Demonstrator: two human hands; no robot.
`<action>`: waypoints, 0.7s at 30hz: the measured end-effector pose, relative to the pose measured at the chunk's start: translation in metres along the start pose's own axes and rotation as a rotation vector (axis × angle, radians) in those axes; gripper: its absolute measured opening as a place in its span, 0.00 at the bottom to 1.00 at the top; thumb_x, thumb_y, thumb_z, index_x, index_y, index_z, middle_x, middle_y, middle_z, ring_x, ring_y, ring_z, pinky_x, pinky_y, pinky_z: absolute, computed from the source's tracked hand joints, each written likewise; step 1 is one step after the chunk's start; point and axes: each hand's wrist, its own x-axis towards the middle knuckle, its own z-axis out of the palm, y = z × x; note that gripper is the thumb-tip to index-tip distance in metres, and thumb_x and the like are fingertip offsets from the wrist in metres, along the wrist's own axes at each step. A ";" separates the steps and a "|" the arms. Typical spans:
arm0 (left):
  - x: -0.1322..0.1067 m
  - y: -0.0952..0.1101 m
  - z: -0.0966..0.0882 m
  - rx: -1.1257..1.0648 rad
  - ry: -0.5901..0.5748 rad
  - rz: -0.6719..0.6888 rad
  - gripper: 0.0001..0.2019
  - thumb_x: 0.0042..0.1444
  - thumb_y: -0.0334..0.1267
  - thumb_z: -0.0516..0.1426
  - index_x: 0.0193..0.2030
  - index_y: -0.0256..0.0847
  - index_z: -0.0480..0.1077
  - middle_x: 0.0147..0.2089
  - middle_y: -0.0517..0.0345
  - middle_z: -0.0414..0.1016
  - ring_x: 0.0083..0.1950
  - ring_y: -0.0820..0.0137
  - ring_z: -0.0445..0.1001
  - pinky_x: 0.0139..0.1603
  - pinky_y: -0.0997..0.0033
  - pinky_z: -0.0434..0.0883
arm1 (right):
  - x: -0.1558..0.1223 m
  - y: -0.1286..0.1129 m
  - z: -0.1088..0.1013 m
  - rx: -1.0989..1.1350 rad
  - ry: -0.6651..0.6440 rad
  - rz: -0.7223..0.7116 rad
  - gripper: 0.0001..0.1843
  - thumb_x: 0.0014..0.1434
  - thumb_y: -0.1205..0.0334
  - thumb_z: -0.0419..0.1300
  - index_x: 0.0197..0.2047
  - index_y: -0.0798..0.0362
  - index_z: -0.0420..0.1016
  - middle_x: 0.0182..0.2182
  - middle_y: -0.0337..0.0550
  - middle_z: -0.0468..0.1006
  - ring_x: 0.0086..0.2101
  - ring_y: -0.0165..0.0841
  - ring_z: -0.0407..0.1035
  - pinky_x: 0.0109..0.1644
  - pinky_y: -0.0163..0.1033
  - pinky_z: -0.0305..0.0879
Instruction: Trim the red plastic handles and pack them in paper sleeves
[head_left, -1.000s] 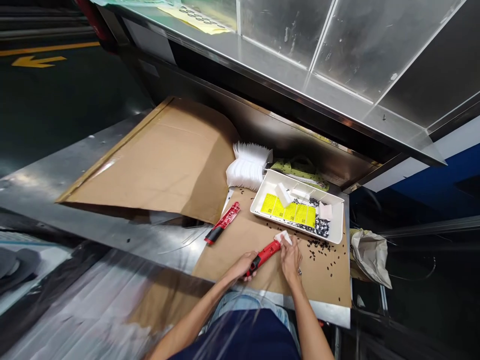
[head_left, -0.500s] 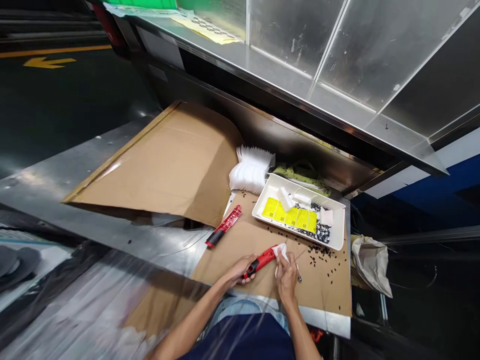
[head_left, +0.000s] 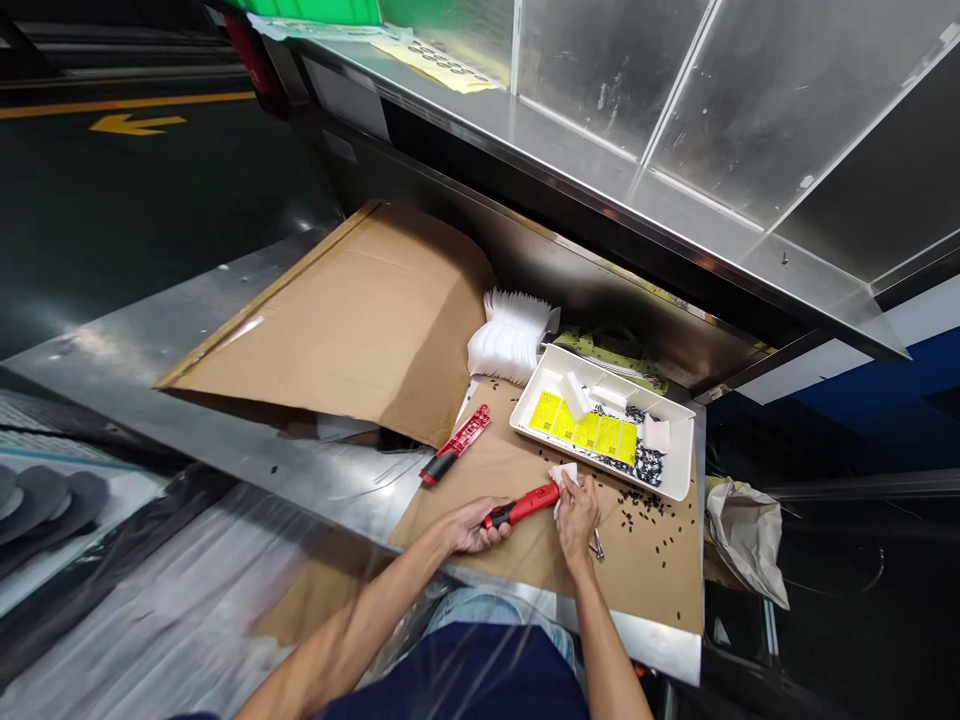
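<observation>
The left hand (head_left: 472, 525) grips a red tool (head_left: 523, 506), the right hand (head_left: 577, 518) pinching a white cloth (head_left: 564, 478) at its tip; a second red tool (head_left: 455, 445) lies beyond them.

Head-worn view, from above and behind the left hand (head_left: 472, 525) and right hand (head_left: 577, 520), facing forward and down, close over the cardboard sheet (head_left: 637, 580) beneath them and the white tray (head_left: 592, 372) just beyond.

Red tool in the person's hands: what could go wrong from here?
The small black pieces scattered on the cardboard sheet lie close to the right hand and its white wipe, so they could get swept off the edge. The small metal part beside that hand could be knocked too. The red tool held by the left hand might slip.
</observation>
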 end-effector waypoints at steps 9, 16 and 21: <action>-0.004 -0.011 0.016 0.267 0.082 0.261 0.19 0.65 0.57 0.54 0.46 0.42 0.63 0.22 0.68 0.65 0.19 0.79 0.56 0.21 0.80 0.53 | 0.009 0.012 -0.020 -0.051 -0.155 -0.016 0.20 0.65 0.64 0.52 0.50 0.48 0.85 0.39 0.47 0.77 0.37 0.36 0.74 0.38 0.35 0.68; 0.004 -0.020 0.028 0.520 0.203 0.411 0.21 0.48 0.27 0.63 0.49 0.40 0.64 0.25 0.73 0.63 0.19 0.78 0.60 0.21 0.76 0.58 | -0.011 -0.008 -0.030 -0.071 -0.271 -0.116 0.18 0.64 0.63 0.55 0.49 0.46 0.86 0.44 0.48 0.80 0.37 0.35 0.76 0.38 0.34 0.69; 0.010 -0.024 0.033 0.646 0.304 0.425 0.15 0.61 0.30 0.60 0.54 0.38 0.67 0.29 0.69 0.66 0.22 0.79 0.62 0.23 0.78 0.62 | -0.027 -0.017 -0.030 -0.109 -0.280 -0.128 0.21 0.66 0.64 0.51 0.50 0.46 0.85 0.47 0.50 0.80 0.35 0.36 0.77 0.35 0.36 0.68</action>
